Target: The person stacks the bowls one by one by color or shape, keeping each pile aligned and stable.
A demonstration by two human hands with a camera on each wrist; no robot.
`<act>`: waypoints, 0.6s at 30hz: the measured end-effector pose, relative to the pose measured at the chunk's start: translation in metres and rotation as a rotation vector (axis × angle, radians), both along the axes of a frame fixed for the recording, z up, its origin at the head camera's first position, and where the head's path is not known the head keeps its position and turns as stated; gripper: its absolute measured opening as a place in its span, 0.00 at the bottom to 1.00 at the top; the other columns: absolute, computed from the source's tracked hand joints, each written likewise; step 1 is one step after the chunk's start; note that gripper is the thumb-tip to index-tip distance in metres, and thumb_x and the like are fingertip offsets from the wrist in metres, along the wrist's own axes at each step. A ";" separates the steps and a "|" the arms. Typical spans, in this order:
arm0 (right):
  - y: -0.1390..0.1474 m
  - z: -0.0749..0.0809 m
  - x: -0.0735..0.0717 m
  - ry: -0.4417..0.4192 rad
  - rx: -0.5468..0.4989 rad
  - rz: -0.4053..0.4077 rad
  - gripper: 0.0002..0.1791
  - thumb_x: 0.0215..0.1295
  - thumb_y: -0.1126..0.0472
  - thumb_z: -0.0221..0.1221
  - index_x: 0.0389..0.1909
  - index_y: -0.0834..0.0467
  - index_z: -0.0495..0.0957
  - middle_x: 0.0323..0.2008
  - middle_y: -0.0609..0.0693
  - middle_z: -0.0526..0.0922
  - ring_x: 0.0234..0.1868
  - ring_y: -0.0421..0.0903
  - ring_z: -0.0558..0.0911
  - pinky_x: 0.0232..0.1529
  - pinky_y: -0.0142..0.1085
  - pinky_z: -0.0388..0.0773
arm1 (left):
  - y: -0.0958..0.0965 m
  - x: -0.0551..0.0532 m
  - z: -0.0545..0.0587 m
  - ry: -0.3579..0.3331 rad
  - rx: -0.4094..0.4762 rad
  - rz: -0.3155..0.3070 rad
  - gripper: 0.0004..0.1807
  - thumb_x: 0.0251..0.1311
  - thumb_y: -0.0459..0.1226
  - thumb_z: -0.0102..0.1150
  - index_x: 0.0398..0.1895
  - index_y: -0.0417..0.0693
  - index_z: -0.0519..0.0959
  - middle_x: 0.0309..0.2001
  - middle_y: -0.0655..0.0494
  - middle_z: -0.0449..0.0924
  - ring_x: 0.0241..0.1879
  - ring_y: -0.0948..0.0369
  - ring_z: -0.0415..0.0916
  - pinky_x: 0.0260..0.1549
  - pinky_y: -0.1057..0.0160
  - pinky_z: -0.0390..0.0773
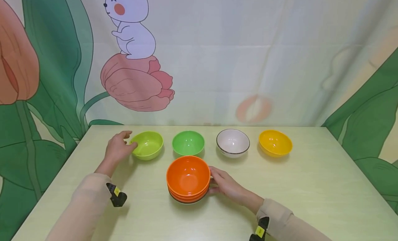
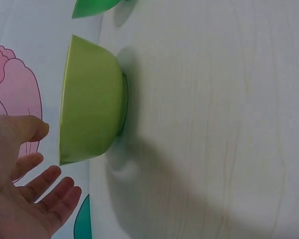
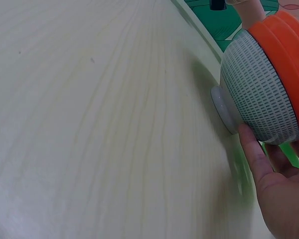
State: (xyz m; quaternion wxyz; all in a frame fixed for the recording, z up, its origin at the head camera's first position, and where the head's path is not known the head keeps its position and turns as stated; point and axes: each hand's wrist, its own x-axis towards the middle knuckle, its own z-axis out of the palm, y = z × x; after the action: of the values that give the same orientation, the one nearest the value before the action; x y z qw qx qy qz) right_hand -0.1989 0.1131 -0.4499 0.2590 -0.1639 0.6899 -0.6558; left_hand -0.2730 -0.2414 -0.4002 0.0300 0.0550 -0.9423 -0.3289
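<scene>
In the head view my left hand (image 1: 118,147) is beside a lime-green bowl (image 1: 148,146), thumb at its left rim, fingers spread and loosely bent. The left wrist view shows the same bowl (image 2: 92,99) side-on, with a gap to the fingers (image 2: 65,199). My right hand (image 1: 228,185) rests its fingers against the right side of a stack of orange bowls (image 1: 188,175). At the bottom of that stack is a white bowl (image 3: 261,89) with a dark dashed pattern. The right thumb lies straight near this bowl's foot; other fingertips pass behind it.
Behind the stack a green bowl (image 1: 188,143), a white bowl with a dark rim (image 1: 233,143) and a yellow bowl (image 1: 275,143) stand in a row with the lime one. The pale table (image 1: 326,185) ends at a printed curtain (image 1: 211,61).
</scene>
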 end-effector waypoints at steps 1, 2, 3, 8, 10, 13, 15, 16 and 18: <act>0.000 0.000 0.000 0.000 0.001 -0.001 0.32 0.72 0.43 0.37 0.68 0.60 0.56 0.67 0.58 0.60 0.63 0.55 0.68 0.49 0.39 0.79 | 0.000 0.000 0.000 -0.013 0.000 0.005 0.31 0.59 0.39 0.51 0.65 0.37 0.59 0.61 0.33 0.63 0.57 0.40 0.64 0.53 0.45 0.71; 0.000 0.000 0.000 -0.001 0.001 -0.002 0.32 0.72 0.44 0.37 0.68 0.59 0.56 0.67 0.58 0.60 0.63 0.56 0.68 0.49 0.39 0.79 | 0.000 0.000 0.000 -0.024 -0.004 0.011 0.31 0.59 0.39 0.51 0.65 0.36 0.59 0.61 0.34 0.63 0.56 0.40 0.65 0.53 0.45 0.71; 0.000 -0.001 0.000 -0.001 0.003 -0.003 0.32 0.72 0.44 0.37 0.68 0.60 0.56 0.67 0.58 0.60 0.62 0.55 0.68 0.49 0.39 0.79 | 0.000 0.000 0.001 -0.034 -0.008 0.014 0.31 0.59 0.39 0.51 0.65 0.36 0.59 0.61 0.33 0.63 0.56 0.40 0.65 0.53 0.45 0.71; 0.000 -0.001 0.000 -0.001 0.003 -0.006 0.31 0.72 0.44 0.37 0.68 0.60 0.56 0.67 0.58 0.60 0.62 0.55 0.69 0.49 0.39 0.79 | -0.001 -0.002 0.001 -0.068 -0.030 0.018 0.31 0.59 0.38 0.50 0.65 0.35 0.60 0.59 0.32 0.65 0.56 0.39 0.64 0.54 0.43 0.69; 0.000 -0.001 0.000 -0.002 0.000 -0.007 0.31 0.72 0.44 0.37 0.68 0.60 0.56 0.67 0.58 0.61 0.61 0.55 0.69 0.49 0.39 0.79 | 0.000 -0.003 0.001 -0.079 -0.034 0.024 0.31 0.59 0.38 0.50 0.64 0.34 0.60 0.59 0.32 0.65 0.56 0.39 0.64 0.54 0.44 0.69; 0.000 -0.001 0.000 -0.005 -0.008 -0.005 0.31 0.72 0.45 0.37 0.68 0.60 0.56 0.66 0.58 0.61 0.61 0.55 0.69 0.49 0.40 0.79 | 0.001 -0.004 0.002 -0.105 -0.042 0.038 0.30 0.59 0.39 0.50 0.64 0.33 0.60 0.58 0.32 0.65 0.56 0.40 0.64 0.54 0.44 0.69; 0.001 0.000 0.001 -0.006 -0.012 0.000 0.30 0.73 0.46 0.37 0.68 0.60 0.56 0.67 0.58 0.61 0.61 0.55 0.69 0.49 0.40 0.79 | 0.002 -0.005 0.002 -0.126 -0.041 0.051 0.30 0.60 0.38 0.50 0.63 0.33 0.60 0.58 0.32 0.65 0.56 0.40 0.63 0.54 0.44 0.69; 0.001 0.000 0.001 -0.005 -0.012 0.001 0.30 0.73 0.46 0.37 0.68 0.60 0.56 0.67 0.58 0.61 0.61 0.55 0.69 0.49 0.40 0.79 | 0.002 -0.006 0.001 -0.135 -0.042 0.057 0.30 0.60 0.38 0.49 0.63 0.33 0.61 0.58 0.32 0.65 0.56 0.40 0.63 0.54 0.44 0.69; 0.001 0.000 0.000 -0.005 -0.012 0.007 0.30 0.73 0.46 0.37 0.68 0.60 0.56 0.67 0.58 0.61 0.62 0.55 0.69 0.49 0.40 0.79 | 0.003 -0.006 0.002 -0.151 -0.041 0.073 0.29 0.60 0.38 0.49 0.63 0.32 0.61 0.58 0.32 0.65 0.55 0.40 0.64 0.54 0.45 0.70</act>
State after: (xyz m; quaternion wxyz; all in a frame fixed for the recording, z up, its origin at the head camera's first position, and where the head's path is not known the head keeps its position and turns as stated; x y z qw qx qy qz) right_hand -0.1986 0.1138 -0.4496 0.2620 -0.1662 0.6847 -0.6595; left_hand -0.2794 -0.2388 -0.3987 -0.0282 0.1133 -0.9457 -0.3032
